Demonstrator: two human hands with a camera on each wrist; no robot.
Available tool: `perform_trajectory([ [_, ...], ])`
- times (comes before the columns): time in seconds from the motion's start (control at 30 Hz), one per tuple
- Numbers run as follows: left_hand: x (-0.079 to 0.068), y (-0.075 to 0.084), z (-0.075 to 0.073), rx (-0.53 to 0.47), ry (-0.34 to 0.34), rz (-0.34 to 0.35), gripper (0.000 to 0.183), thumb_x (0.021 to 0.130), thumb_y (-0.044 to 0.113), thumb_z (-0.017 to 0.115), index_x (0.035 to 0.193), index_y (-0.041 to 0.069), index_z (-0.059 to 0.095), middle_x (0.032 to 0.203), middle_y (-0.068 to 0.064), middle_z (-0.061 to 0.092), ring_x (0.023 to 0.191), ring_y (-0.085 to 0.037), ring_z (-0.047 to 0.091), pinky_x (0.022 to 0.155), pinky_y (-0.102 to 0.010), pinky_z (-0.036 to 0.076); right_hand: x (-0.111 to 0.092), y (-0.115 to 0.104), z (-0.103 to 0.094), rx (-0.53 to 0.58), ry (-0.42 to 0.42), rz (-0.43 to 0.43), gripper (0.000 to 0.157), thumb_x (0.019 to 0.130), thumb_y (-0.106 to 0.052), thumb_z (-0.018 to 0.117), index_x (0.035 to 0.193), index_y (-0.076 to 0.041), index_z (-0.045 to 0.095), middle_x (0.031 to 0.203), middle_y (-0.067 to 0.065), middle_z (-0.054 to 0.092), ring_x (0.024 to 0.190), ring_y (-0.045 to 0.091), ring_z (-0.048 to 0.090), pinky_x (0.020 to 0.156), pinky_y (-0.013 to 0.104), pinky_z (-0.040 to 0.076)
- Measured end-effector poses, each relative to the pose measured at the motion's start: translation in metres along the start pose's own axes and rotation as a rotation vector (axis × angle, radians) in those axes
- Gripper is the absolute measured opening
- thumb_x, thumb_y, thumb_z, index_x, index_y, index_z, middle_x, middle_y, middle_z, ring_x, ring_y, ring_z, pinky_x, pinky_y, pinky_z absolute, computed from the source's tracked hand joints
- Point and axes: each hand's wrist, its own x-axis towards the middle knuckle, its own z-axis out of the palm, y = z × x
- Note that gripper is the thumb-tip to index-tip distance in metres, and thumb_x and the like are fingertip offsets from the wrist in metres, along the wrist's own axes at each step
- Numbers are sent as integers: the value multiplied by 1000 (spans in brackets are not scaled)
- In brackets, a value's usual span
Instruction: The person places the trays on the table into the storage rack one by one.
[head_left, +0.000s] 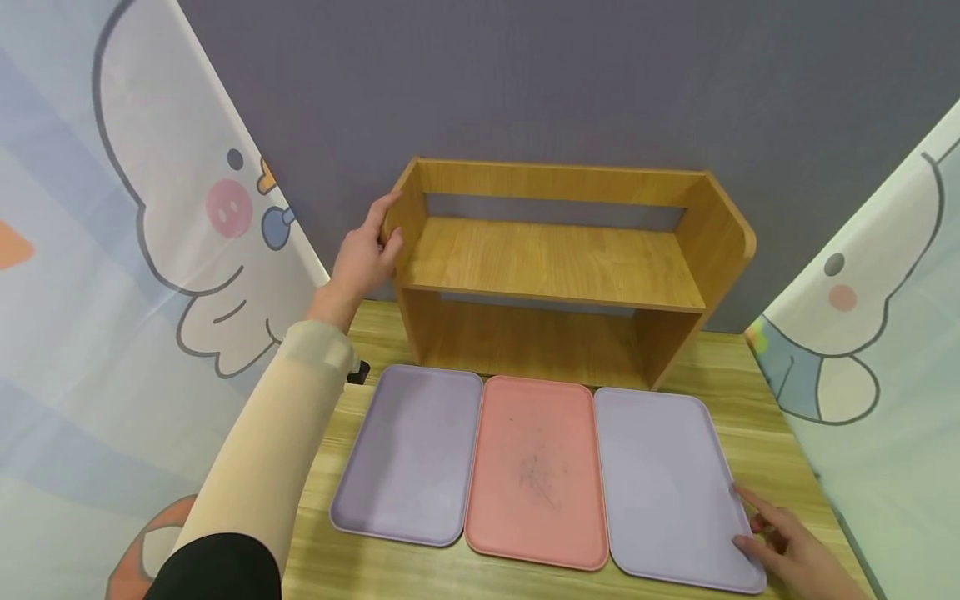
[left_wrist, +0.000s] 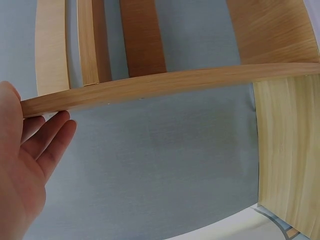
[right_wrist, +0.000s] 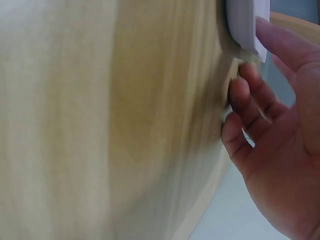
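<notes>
My left hand [head_left: 367,254] grips the upper front of the left side panel [left_wrist: 175,80] of a two-tier wooden desktop shelf [head_left: 555,262]; in the left wrist view, fingers lie against the panel's outer face. At the lower right, my right hand [head_left: 798,550] holds the right rim of a pale lavender tray [head_left: 667,483] near its front corner. Its thumb lies over the rim, and the other fingers are bent beside it. In the right wrist view this tray's corner [right_wrist: 242,25] meets the hand. A pink tray [head_left: 536,475] and a purple tray [head_left: 412,454] lie to its left.
The three trays form a row on the wood-grain table [head_left: 318,554], in front of the shelf. Behind stands a grey wall panel [head_left: 555,83]. Cartoon-printed curtains hang at the left [head_left: 67,358] and right [head_left: 915,333]. A small black object [head_left: 360,372] sits near my left sleeve.
</notes>
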Motion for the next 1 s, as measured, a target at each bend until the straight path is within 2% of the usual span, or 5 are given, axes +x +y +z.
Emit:
perform_trajectory([
  [0.2,0,0,2,-8,5,-11,57,112,21,53,168,26,40,64,-3,45,52,-24,43,56,-40,41,0,6,-2,-9,-72,-171,54,100,-1,74,150,-23,69,90,-11,41,80,-1,35,67,24,29],
  [0.4,0,2,1,-4,2,-5,57,112,21,51,167,25,40,65,-3,47,53,-22,44,56,-40,40,6,-2,-12,102,-198,44,46,105,-4,65,150,-11,67,96,-7,49,77,6,42,67,25,34],
  [0.57,0,1,2,-1,3,-8,57,112,21,52,168,26,40,66,-5,49,52,-23,45,56,-40,41,11,-8,-19,376,-348,263,51,112,-13,56,162,-5,52,142,2,59,93,-2,59,78,23,52],
  [0.73,0,0,4,-5,7,1,57,111,22,52,167,25,41,66,-4,49,53,-24,45,57,-40,41,16,-14,-16,228,-316,368,65,109,-47,65,165,-17,52,172,25,38,113,-21,48,88,18,55],
  [1.0,-1,1,2,-9,5,-3,57,112,22,52,168,25,40,62,-2,45,51,-24,43,56,-41,40,15,-10,-13,186,-220,313,60,107,-47,68,159,-18,60,138,-41,49,113,-28,42,85,12,49],
])
